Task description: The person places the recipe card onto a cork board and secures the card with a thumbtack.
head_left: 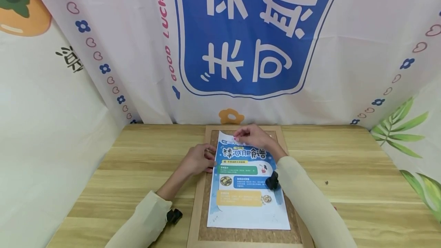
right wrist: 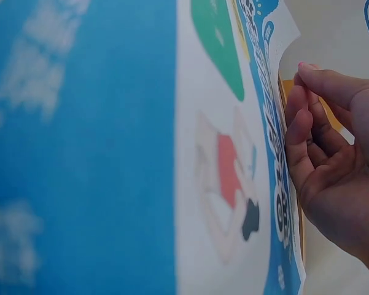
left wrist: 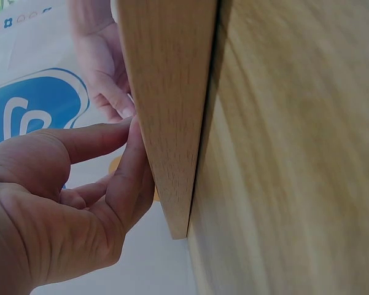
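A printed poster with blue, green and yellow panels lies on a wood-framed corkboard. Near its top edge, my right hand pinches a small pink pin between thumb and finger; only a bit of its pink shows. The poster's upper corner curls up beside that hand in the right wrist view. At the poster's left edge, my left hand rests with loosely bent fingers. In the left wrist view, its fingertips touch down behind the raised frame side, where their contact is partly hidden.
The board lies on a wood-grain table, against a printed cloth backdrop at the back. Right of the board are a small dark speck and a tiny pink object, partly beside the right sleeve.
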Action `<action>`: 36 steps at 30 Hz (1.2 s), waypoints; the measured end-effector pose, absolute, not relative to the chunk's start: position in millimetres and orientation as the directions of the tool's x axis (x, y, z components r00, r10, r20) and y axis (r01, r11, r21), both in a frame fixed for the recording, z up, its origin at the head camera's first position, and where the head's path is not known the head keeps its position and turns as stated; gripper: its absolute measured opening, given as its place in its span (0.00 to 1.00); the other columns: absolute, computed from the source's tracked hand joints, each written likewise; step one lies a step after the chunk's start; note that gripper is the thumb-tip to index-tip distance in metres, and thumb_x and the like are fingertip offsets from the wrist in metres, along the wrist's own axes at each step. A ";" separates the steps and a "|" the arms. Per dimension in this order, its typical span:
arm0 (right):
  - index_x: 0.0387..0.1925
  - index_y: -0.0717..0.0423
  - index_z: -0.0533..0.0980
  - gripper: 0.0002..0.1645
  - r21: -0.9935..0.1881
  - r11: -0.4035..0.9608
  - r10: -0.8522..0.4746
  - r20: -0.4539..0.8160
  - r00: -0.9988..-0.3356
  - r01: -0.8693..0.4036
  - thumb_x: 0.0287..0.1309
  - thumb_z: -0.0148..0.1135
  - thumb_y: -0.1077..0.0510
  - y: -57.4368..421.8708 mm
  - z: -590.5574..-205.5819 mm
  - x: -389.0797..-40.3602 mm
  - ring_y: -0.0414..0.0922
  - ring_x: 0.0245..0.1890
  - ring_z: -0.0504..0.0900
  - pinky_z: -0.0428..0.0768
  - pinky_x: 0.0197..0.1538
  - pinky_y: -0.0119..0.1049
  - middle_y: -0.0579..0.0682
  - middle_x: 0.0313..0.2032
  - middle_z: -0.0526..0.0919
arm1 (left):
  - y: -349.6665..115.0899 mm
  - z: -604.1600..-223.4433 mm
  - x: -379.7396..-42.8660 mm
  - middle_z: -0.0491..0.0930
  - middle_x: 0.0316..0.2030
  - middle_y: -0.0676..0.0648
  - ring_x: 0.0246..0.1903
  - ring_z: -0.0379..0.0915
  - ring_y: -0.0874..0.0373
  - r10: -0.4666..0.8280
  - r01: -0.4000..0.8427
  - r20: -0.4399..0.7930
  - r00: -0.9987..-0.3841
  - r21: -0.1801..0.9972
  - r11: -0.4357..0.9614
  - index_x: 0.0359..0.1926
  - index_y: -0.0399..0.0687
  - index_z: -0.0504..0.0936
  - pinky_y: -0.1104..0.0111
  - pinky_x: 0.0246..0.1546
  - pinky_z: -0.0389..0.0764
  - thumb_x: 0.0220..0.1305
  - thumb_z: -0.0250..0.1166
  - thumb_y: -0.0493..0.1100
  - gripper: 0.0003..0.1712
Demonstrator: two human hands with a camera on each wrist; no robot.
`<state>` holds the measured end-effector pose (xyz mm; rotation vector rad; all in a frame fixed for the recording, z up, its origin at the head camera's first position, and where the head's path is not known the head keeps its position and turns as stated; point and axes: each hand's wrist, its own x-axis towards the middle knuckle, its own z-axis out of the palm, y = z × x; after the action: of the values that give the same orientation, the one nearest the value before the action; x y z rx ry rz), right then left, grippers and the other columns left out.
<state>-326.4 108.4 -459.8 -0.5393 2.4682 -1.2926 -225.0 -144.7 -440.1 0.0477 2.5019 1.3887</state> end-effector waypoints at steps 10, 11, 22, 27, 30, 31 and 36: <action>0.56 0.50 0.87 0.13 -0.828 0.520 -0.497 -0.095 -0.862 -0.209 0.75 0.67 0.53 98.1 -457.4 -332.3 0.46 0.45 0.82 0.82 0.50 0.33 0.48 0.48 0.90 | -147.3 -436.6 -226.4 0.87 0.40 0.39 0.30 0.87 0.55 0.172 -0.096 -0.223 -0.959 0.833 0.545 0.62 0.36 0.81 0.65 0.31 0.92 0.65 0.72 0.27 0.24; 0.56 0.50 0.87 0.13 -0.829 0.517 -0.501 -0.094 -0.860 -0.210 0.75 0.66 0.54 97.1 -457.3 -332.5 0.46 0.45 0.82 0.82 0.50 0.33 0.49 0.49 0.90 | -147.6 -436.9 -226.5 0.87 0.40 0.39 0.30 0.87 0.55 0.173 -0.095 -0.223 -0.959 0.834 0.544 0.62 0.36 0.81 0.65 0.31 0.92 0.65 0.72 0.27 0.24; 0.56 0.52 0.86 0.13 -0.844 0.499 -0.514 -0.106 -0.851 -0.197 0.75 0.66 0.55 89.1 -460.4 -334.7 0.46 0.41 0.81 0.81 0.44 0.33 0.50 0.46 0.90 | -148.7 -439.3 -225.7 0.88 0.40 0.39 0.29 0.87 0.55 0.185 -0.095 -0.228 -0.956 0.836 0.541 0.62 0.35 0.81 0.66 0.30 0.92 0.66 0.72 0.27 0.24; 0.54 0.52 0.87 0.12 -0.849 0.495 -0.506 -0.107 -0.856 -0.186 0.75 0.68 0.54 86.2 -460.3 -335.7 0.47 0.39 0.80 0.80 0.41 0.33 0.51 0.45 0.89 | -148.3 -439.3 -225.3 0.88 0.40 0.39 0.29 0.87 0.55 0.188 -0.102 -0.233 -0.954 0.842 0.530 0.62 0.36 0.81 0.66 0.31 0.92 0.65 0.73 0.28 0.25; 0.54 0.51 0.87 0.12 -0.846 0.505 -0.498 -0.123 -0.859 -0.171 0.74 0.68 0.54 84.7 -459.3 -336.7 0.47 0.39 0.80 0.79 0.41 0.33 0.50 0.44 0.89 | -148.1 -439.1 -225.1 0.88 0.40 0.40 0.29 0.88 0.55 0.191 -0.097 -0.232 -0.954 0.840 0.534 0.63 0.36 0.81 0.65 0.31 0.93 0.65 0.73 0.28 0.25; 0.54 0.50 0.87 0.11 -0.845 0.509 -0.495 -0.130 -0.859 -0.165 0.74 0.68 0.55 84.1 -458.7 -336.8 0.47 0.39 0.80 0.79 0.41 0.33 0.50 0.44 0.89 | -147.9 -438.8 -225.2 0.88 0.40 0.40 0.29 0.88 0.55 0.191 -0.098 -0.233 -0.954 0.839 0.534 0.63 0.36 0.81 0.65 0.31 0.93 0.65 0.73 0.28 0.25; 0.53 0.49 0.87 0.11 -0.836 0.528 -0.487 -0.152 -0.860 -0.151 0.74 0.68 0.55 82.4 -458.5 -339.5 0.47 0.37 0.79 0.78 0.39 0.32 0.50 0.45 0.89 | -147.0 -438.9 -225.2 0.88 0.40 0.39 0.28 0.87 0.55 0.197 -0.098 -0.234 -0.952 0.842 0.530 0.63 0.35 0.80 0.65 0.31 0.93 0.66 0.72 0.28 0.25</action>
<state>-339.5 82.4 -458.5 -0.5256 2.4025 -1.2626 -225.2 -147.0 -438.9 0.0826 2.4719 1.3881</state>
